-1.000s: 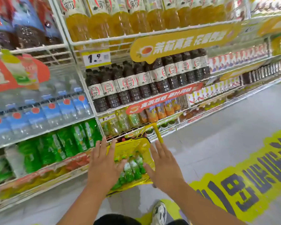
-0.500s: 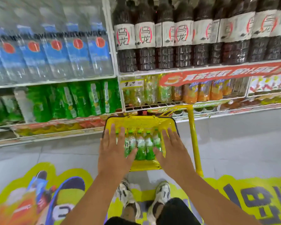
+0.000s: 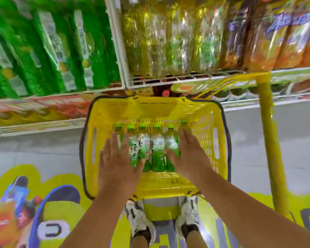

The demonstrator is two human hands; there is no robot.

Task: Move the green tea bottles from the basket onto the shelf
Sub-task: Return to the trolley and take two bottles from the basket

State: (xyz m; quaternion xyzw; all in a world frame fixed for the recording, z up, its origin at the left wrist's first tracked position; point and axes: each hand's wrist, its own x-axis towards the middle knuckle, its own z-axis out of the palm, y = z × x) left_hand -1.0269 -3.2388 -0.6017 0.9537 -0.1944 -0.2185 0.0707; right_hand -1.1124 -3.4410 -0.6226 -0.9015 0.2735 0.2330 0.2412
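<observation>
Inside the basket [image 3: 207, 122]: green tea bottles [image 3: 157, 149] lie side by side, caps toward the shelf [image 3: 186, 78].
Left hand [image 3: 117, 161]: fingers straight, resting on the leftmost bottles.
Right hand [image 3: 188, 154]: flat on the rightmost bottles.
Behind the basket: the shelf, blurred.

My left hand [image 3: 117, 162] and right hand [image 3: 190, 156] reach flat into the yellow plastic basket [image 3: 104, 133] on the shop floor, bracketing a row of green tea bottles [image 3: 157, 149] lying side by side, green caps toward the shelf [image 3: 186, 78]. My fingers seem to rest on the outermost bottles; motion blur smears the stocked drinks above. My white trainers [image 3: 138, 215] show below the basket.
</observation>
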